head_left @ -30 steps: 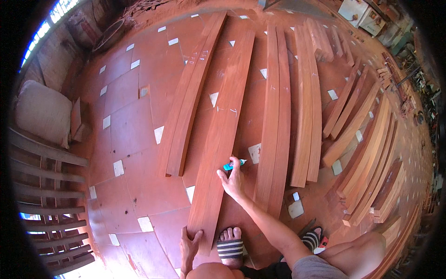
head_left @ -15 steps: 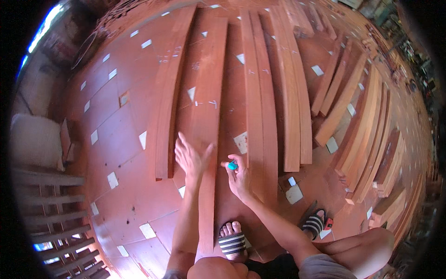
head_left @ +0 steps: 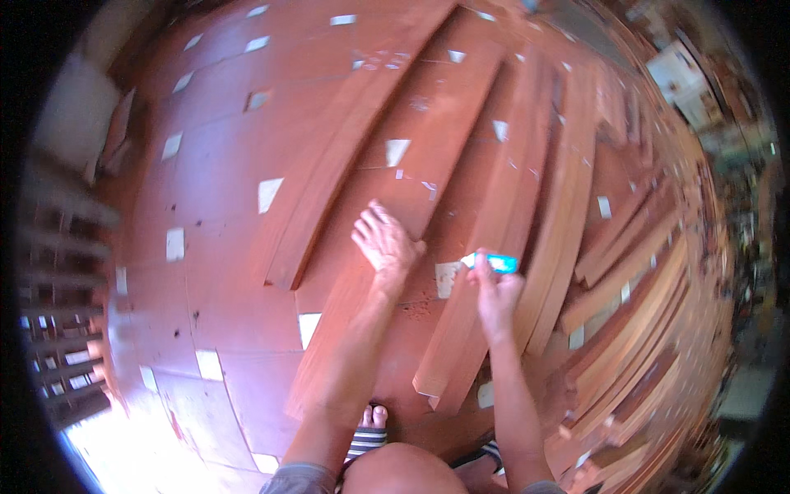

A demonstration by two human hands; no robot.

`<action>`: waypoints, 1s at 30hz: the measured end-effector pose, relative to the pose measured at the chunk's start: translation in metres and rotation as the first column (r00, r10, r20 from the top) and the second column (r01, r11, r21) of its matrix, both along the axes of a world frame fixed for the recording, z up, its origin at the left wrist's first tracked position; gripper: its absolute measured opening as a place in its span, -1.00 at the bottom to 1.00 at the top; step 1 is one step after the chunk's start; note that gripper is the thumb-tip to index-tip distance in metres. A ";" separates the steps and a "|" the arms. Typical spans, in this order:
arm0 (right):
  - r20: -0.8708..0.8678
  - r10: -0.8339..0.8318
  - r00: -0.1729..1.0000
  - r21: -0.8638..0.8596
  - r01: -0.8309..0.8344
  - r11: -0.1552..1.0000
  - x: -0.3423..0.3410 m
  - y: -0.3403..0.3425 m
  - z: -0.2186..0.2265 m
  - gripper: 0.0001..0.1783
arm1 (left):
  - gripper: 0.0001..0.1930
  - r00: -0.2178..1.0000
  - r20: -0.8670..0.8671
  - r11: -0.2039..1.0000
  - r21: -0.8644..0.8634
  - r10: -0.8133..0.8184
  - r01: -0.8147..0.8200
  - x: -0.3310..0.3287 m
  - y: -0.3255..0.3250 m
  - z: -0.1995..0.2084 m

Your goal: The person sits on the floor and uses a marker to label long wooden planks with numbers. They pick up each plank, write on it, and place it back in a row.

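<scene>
Pinched on the right, spread on the left

Below my grip and closest to me, my foot (head_left: 378, 415) in its striped sandal (head_left: 363, 445) stands near the close end of a broad reddish plank (head_left: 448, 115); if that timber were knocked, it could catch me there. My right hand (head_left: 499, 298) pinches a small teal bottle (head_left: 500, 263) between thumb and fingers, white tip pointing left; should the pinch slacken, it might drop onto the paired beams (head_left: 461, 329) beneath. Left of the grip, past a white tile (head_left: 446, 281), my left hand (head_left: 385, 243) spreads its fingers over the plank; blur hides whether it presses. Just beyond those fingers are pale marks (head_left: 429, 188), which a careless sweep could smudge. Farthest, up and right of my grip, is a white boxy object (head_left: 685, 82)
</scene>
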State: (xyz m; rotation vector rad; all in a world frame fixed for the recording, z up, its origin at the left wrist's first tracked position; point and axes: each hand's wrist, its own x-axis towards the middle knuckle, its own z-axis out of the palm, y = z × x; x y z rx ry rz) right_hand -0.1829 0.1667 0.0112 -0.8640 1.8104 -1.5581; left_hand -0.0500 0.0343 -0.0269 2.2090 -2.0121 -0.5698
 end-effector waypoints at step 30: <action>-0.609 0.789 0.073 0.728 -0.343 0.594 0.027 -0.278 0.037 -0.65 | -0.30 0.981 0.185 0.952 -0.285 -0.056 0.108 -0.031 0.035 -0.020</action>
